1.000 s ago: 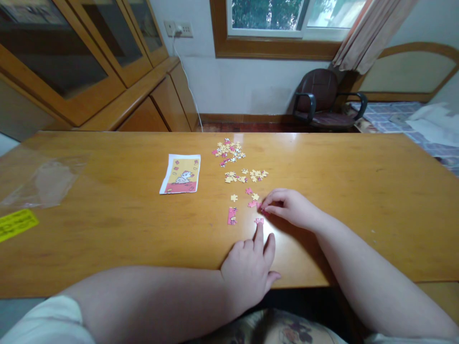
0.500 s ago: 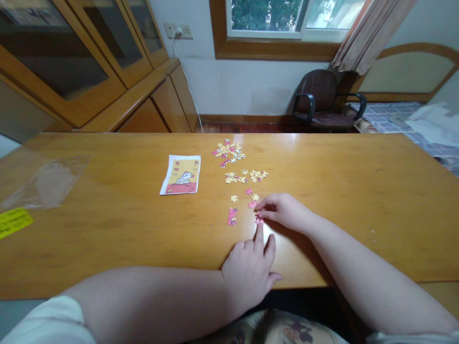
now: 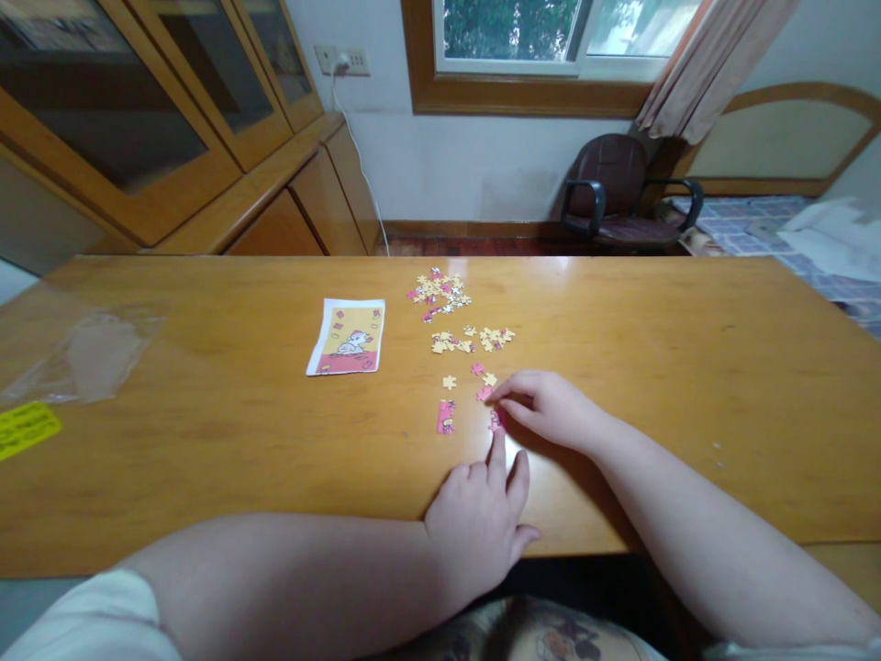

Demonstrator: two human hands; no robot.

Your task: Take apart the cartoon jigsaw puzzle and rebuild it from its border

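My left hand (image 3: 478, 519) lies low over the table with its index finger stretched out. That fingertip touches the near edge of a small pink jigsaw cluster (image 3: 496, 421); thumb and other fingers are apart. Just beyond, my right hand (image 3: 547, 408) has its index fingertip at a pink jigsaw piece (image 3: 484, 394), while its thumb hovers by the cluster, a gap between them. Left of these lies a joined pink jigsaw section (image 3: 445, 417). A yellow piece (image 3: 450, 382), another yellow piece (image 3: 489, 378) and a pink piece (image 3: 477, 368) lie loose nearby.
Further back on the wooden table (image 3: 262, 459) are a large piece pile (image 3: 440, 292) and yellow pieces (image 3: 496, 338). A picture sheet (image 3: 349, 337) showing a white animal lies left of them. A clear plastic bag (image 3: 96, 353) and yellow label (image 3: 27, 430) are at far left.
My right thumb and index finger have shifted slightly off the pink cluster, showing more of it. My left hand has stayed where it was.
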